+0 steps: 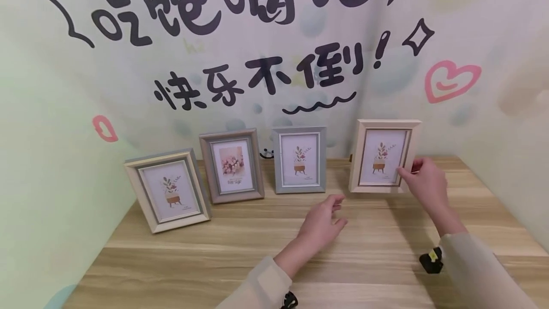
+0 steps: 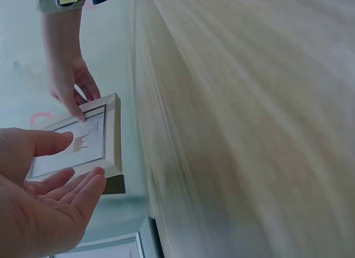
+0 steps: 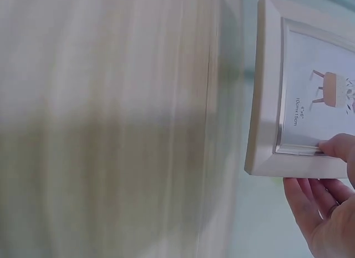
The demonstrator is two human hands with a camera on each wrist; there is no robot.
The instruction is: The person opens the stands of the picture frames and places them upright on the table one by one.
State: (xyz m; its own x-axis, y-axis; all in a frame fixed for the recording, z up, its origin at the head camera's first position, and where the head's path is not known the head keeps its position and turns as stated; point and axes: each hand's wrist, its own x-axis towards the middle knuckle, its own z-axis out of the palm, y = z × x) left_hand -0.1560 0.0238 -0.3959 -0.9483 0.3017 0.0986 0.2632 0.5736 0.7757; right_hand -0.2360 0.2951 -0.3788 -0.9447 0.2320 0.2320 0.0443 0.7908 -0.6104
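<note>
Four picture frames stand in a row at the back of a wooden table (image 1: 240,252). My right hand (image 1: 424,182) pinches the right edge of the rightmost cream frame (image 1: 383,155), thumb on its front and fingers behind; the right wrist view shows that cream frame (image 3: 266,102) with the thumb (image 3: 339,148) on its inner border. My left hand (image 1: 322,221) hovers over the table just in front of the frames, fingers relaxed and holding nothing. In the left wrist view, the left hand (image 2: 50,197) lies open near the cream frame (image 2: 111,141).
To the left stand a grey frame (image 1: 299,159), a taupe frame with a flower picture (image 1: 232,165) and a tilted cream frame (image 1: 167,190). A wall with black lettering (image 1: 240,13) rises right behind them. Pale walls close in on both sides.
</note>
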